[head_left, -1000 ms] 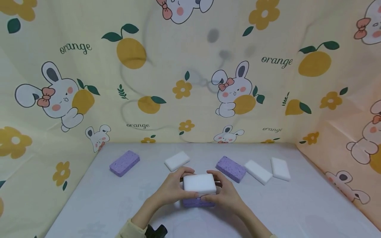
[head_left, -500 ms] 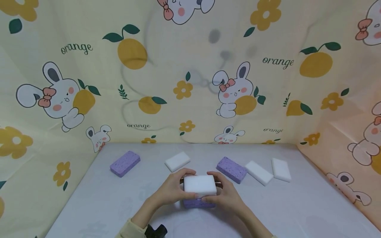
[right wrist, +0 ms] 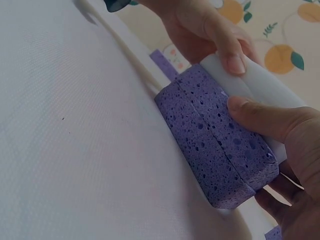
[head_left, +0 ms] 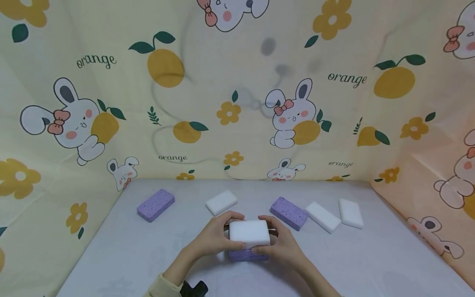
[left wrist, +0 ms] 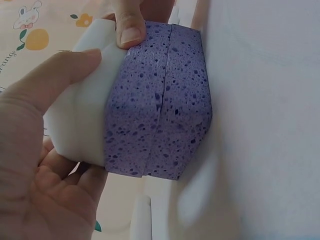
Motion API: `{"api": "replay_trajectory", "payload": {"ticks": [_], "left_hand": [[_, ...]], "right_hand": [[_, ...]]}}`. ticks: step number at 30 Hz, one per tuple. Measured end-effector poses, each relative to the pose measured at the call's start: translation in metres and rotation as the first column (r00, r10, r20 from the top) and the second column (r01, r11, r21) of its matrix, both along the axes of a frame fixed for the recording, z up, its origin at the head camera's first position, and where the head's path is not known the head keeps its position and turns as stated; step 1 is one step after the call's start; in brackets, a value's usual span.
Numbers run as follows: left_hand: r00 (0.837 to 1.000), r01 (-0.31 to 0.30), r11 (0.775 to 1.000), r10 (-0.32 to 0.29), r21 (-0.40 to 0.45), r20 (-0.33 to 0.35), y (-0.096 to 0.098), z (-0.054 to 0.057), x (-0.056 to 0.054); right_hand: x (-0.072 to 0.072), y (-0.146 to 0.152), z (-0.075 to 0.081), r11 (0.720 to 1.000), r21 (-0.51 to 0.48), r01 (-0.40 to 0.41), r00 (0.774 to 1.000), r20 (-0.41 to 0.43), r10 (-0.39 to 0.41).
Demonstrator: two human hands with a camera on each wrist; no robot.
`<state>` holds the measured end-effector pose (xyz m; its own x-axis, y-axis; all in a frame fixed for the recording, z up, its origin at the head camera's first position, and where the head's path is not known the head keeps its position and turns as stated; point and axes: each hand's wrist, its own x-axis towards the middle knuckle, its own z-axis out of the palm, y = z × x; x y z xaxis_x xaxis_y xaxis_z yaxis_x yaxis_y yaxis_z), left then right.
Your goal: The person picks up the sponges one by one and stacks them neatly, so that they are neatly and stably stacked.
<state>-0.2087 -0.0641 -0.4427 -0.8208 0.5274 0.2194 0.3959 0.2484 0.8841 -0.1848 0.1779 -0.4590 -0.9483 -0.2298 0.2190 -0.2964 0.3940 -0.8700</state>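
At the table's front middle stands a stack of sponges: two purple sponges [left wrist: 157,100] at the bottom and a white sponge [head_left: 249,233] on top. A faint line crosses the white part in the left wrist view; I cannot tell whether it is one piece or two. My left hand [head_left: 212,234] grips the white sponge from the left, its thumb [left wrist: 82,65] on the near face. From the right, my right hand [head_left: 283,243] holds the stack, its thumb [right wrist: 242,106] where white meets purple. The fingers behind the stack are partly hidden.
Behind the hands on the white table [head_left: 130,247] lie a purple sponge [head_left: 156,205] at left, a white sponge [head_left: 221,202], another purple sponge [head_left: 288,213], and two white sponges [head_left: 323,217] at right. A printed cloth [head_left: 208,74] stands around the back and sides.
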Motion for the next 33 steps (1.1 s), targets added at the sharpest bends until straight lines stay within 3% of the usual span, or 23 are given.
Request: {"api": "replay_trajectory", "payload": {"ticks": [22,28,33], "left_hand": [[1.0,-0.009,0.999,0.008,0.044,0.021,0.001,-0.0014,0.0023],[1.0,-0.014,0.999,0.014,0.031,0.017,0.0004,-0.0001,0.0011],[1.0,-0.025,1.0,0.025,0.018,0.007,0.0009,-0.001,0.001]], "right_hand": [[0.0014,0.0007,-0.0009,1.0,-0.03,0.0,1.0,0.012,0.001],[-0.0007,0.001,0.0007,1.0,0.02,-0.004,1.0,0.004,0.004],[-0.0018,0.0044,0.0057,0.996,0.071,-0.054,0.998,-0.009,0.055]]}}
